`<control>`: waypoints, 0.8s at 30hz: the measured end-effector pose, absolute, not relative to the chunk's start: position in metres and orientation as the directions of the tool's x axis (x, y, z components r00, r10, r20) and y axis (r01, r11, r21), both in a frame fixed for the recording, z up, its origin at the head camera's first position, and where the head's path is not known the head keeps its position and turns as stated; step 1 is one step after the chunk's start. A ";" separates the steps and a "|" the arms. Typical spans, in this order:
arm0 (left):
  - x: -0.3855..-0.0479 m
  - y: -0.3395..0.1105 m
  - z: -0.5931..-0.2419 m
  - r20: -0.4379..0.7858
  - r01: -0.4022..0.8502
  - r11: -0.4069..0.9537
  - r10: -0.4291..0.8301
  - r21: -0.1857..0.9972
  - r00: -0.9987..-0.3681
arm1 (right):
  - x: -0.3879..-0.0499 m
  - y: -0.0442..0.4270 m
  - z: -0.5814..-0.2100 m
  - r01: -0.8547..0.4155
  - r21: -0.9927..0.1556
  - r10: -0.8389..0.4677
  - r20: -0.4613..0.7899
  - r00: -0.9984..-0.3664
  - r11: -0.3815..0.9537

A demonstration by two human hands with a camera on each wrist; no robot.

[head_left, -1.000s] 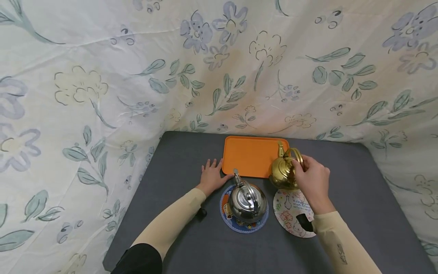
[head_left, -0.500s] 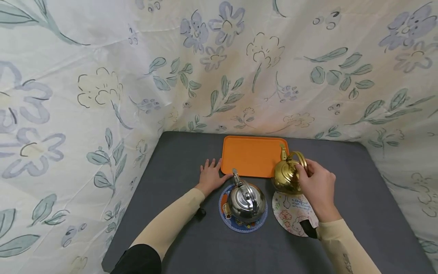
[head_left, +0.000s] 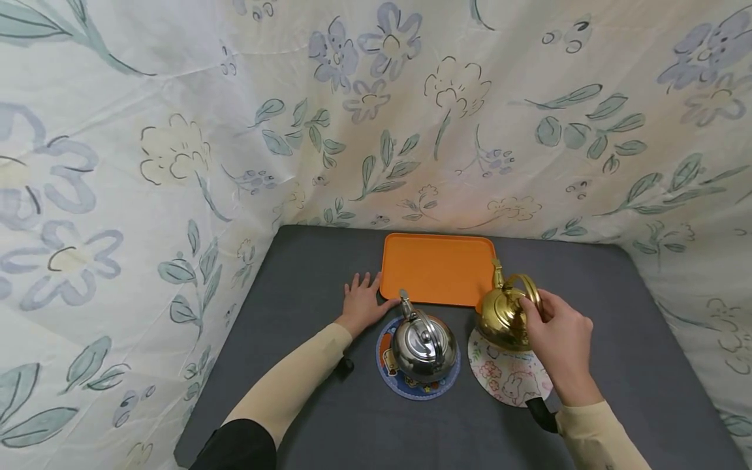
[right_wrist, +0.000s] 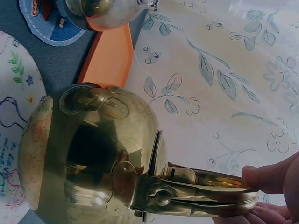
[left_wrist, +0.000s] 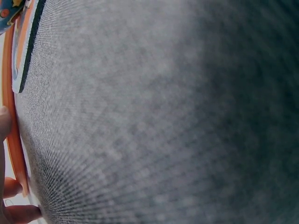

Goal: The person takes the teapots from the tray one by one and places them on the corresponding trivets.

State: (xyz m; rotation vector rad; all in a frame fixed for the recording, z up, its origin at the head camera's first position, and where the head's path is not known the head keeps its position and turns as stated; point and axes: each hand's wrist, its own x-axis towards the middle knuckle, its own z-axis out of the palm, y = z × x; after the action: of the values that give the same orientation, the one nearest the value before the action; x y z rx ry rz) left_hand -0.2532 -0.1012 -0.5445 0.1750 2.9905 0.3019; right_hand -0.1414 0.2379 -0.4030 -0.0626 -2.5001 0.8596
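Observation:
My right hand (head_left: 561, 339) grips the looped handle of a shiny gold kettle (head_left: 504, 320). Its body is over the far part of a white round mat (head_left: 510, 380) with coloured drawings. In the right wrist view, the gold kettle (right_wrist: 103, 158) appears large, with thumb and fingers around its handle. My left hand (head_left: 361, 305) lies with fingers spread at the near left corner of an orange tray (head_left: 435, 267), touching its edge. A silver kettle (head_left: 424, 349) stands on a blue round mat (head_left: 388, 378), between the two hands.
A dark grey cloth covers the table (head_left: 311, 261). Flower-printed fabric (head_left: 458, 143) hangs behind it and along both sides. The tray sits near the table's far edge, just beyond the silver kettle.
My right hand has carried the gold kettle rightward and nearer, from the tray's right corner to over the white mat. My left hand and the silver kettle stay put.

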 end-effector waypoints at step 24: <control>-0.251 -0.102 -0.548 -0.104 0.107 0.969 0.132 0.222 -0.986 | -0.107 0.246 -0.416 -0.056 -0.595 0.249 0.418 -0.874 0.802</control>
State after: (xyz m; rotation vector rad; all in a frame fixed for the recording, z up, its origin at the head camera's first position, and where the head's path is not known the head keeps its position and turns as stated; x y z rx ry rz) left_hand -0.2510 -0.1022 -0.5479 0.1829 3.0000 0.3290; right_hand -0.1067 0.2462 -0.4161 -0.1437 -2.5017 0.8474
